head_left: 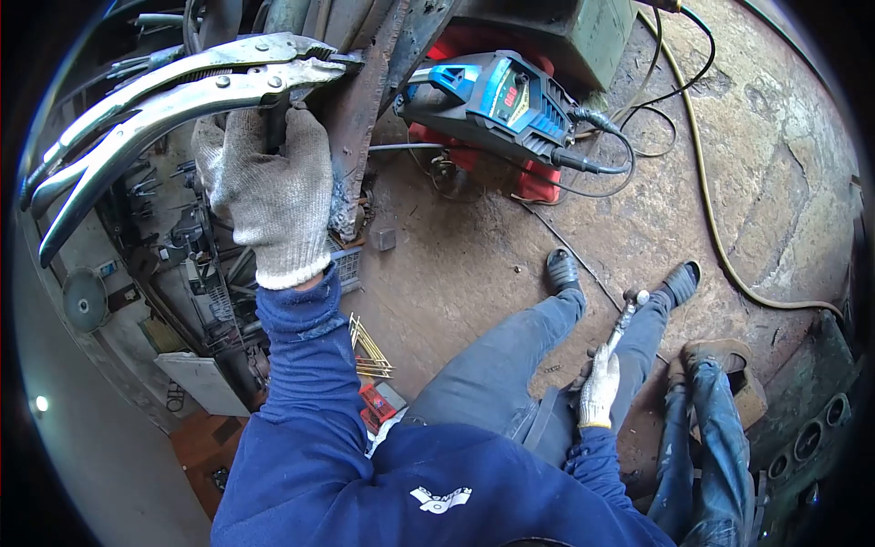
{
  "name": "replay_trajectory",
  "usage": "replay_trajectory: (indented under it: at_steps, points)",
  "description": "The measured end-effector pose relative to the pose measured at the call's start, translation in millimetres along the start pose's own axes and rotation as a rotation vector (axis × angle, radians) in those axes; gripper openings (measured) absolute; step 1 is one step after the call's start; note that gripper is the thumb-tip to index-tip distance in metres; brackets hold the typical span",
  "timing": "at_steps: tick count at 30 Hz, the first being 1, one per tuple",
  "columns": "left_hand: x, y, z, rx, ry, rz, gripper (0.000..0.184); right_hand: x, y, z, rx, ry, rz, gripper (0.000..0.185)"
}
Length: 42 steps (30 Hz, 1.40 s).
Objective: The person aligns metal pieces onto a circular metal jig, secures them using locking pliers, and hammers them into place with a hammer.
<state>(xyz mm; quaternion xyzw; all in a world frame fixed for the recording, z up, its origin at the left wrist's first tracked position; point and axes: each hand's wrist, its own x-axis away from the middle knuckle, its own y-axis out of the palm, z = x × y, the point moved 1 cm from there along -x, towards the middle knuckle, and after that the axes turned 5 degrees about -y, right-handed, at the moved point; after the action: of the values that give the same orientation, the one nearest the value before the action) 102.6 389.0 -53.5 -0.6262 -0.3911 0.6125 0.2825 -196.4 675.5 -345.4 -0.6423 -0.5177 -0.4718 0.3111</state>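
My left hand (264,187), in a grey-white knitted glove, is closed around a dark piece (274,126) directly below the jaws of large metal locking pliers (228,82). The pliers clamp at the edge of a rusty metal plate (355,137); their long handles stretch to the left. What the dark piece is cannot be made out. Lower right, my right hand (599,392), also gloved, is wrapped around a hammer (625,321), its head pointing up and away over my leg.
A blue and black welding machine (510,100) stands on a red support beside a grey-green box (583,41). A hose (706,191) curves over the floor. Yellow rods (369,351) and a red case (376,406) lie near my left arm. Another person's legs (720,447) are at lower right.
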Motion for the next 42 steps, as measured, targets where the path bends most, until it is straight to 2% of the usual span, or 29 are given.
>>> replay_trajectory:
  at_steps: [4, 6, 7, 9, 10, 12, 13, 16, 18, 20, 24, 26, 28, 29, 30, 32, 33, 34, 35, 36, 37, 40, 42]
  points:
    - [-1.3, -3.2, 4.0, -0.156, 0.071, 0.056, 0.023, 1.3, 0.6, 2.7, 0.008, -0.007, -0.003, 0.034]
    - [1.5, 0.9, -1.5, 0.072, 0.004, 0.122, 0.023, 1.7, 0.7, 3.3, 0.015, -0.005, -0.005, 0.034]
    - [1.8, 2.2, -0.5, 0.074, 0.005, 0.122, 0.023, 1.8, 0.6, 3.3, 0.023, -0.005, -0.003, 0.034]
    - [0.9, 4.3, 1.8, 0.332, -0.039, 0.063, 0.024, 3.5, 2.0, 2.2, 0.029, -0.005, 0.003, 0.034]
    - [-1.7, 3.4, 1.7, 0.339, -0.038, 0.067, 0.024, 4.0, 1.8, 0.6, 0.040, -0.004, 0.007, 0.034]
    - [-8.1, -0.5, 1.6, 0.117, 0.134, -0.069, 0.022, 4.6, 0.1, 2.0, 0.028, -0.026, -0.007, 0.033]
    - [-9.2, -2.0, 2.6, 0.121, 0.109, -0.085, 0.016, 5.3, 0.7, 0.6, 0.018, -0.043, -0.028, 0.032]
    - [-11.4, -4.1, 3.5, 0.136, 0.064, -0.146, 0.016, 12.5, 2.9, -9.2, 0.098, -0.165, -0.084, 0.030]
    - [-15.4, -3.1, 4.2, 0.075, 0.132, -0.120, 0.022, 13.2, 5.1, -19.4, 0.206, -0.326, -0.155, 0.031]
    - [-17.5, -9.7, 10.1, -0.018, 0.116, -0.192, 0.022, 20.1, 22.1, -57.1, 0.253, -0.566, -0.305, 0.035]
    - [-14.4, -7.7, 6.6, -0.100, 0.129, -0.172, 0.027, 61.0, 73.1, -169.8, 0.160, -0.832, -0.533, 0.042]
    - [-16.4, -10.4, 10.8, -0.080, 0.128, -0.171, 0.022, 76.2, 98.6, -217.8, 0.184, -1.033, -0.598, 0.044]
    - [-19.5, -12.5, 15.6, -0.042, 0.116, -0.185, 0.019, 90.4, 116.2, -253.2, 0.294, -0.995, -0.565, 0.028]
    - [-20.8, -12.8, 15.8, -0.068, 0.191, -0.148, 0.016, 98.2, 126.1, -272.1, 0.332, -1.024, -0.580, 0.025]
    - [-25.1, -15.1, 17.2, -0.025, 0.229, -0.141, 0.015, 100.3, 135.7, -279.6, 0.305, -1.036, -0.601, 0.038]
    - [-27.1, -17.3, 20.6, -0.076, 0.201, -0.155, 0.014, 104.0, 143.8, -292.8, 0.351, -1.061, -0.600, 0.035]
    - [-28.2, -13.4, 16.5, 0.061, 0.172, -0.186, 0.016, 106.4, 147.3, -297.4, 0.365, -1.060, -0.599, 0.035]
    - [-27.9, -15.2, 15.3, 0.068, 0.161, -0.188, 0.016, 108.2, 150.3, -301.4, 0.462, -1.028, -0.572, 0.029]
    - [-28.2, -15.5, 14.9, 0.086, 0.112, -0.286, 0.016, 109.7, 152.8, -305.4, 0.556, -0.998, -0.542, 0.024]
    - [-29.2, -15.2, 14.8, 0.103, 0.067, -0.383, 0.019, 112.8, 156.5, -311.2, 0.633, -0.974, -0.528, 0.026]
    - [-29.1, -14.1, 14.3, 0.047, 0.084, -0.391, 0.018, 110.5, 159.9, -311.1, 0.680, -1.000, -0.507, 0.027]
    - [-33.1, -15.1, 17.2, 0.251, 0.116, -0.239, 0.016, 113.3, 161.9, -317.4, 0.736, -1.048, -0.469, 0.028]
    - [-25.1, -6.5, 10.6, 0.174, 0.125, -0.254, 0.015, 125.4, 156.7, -324.1, 0.694, -1.149, -0.470, 0.026]
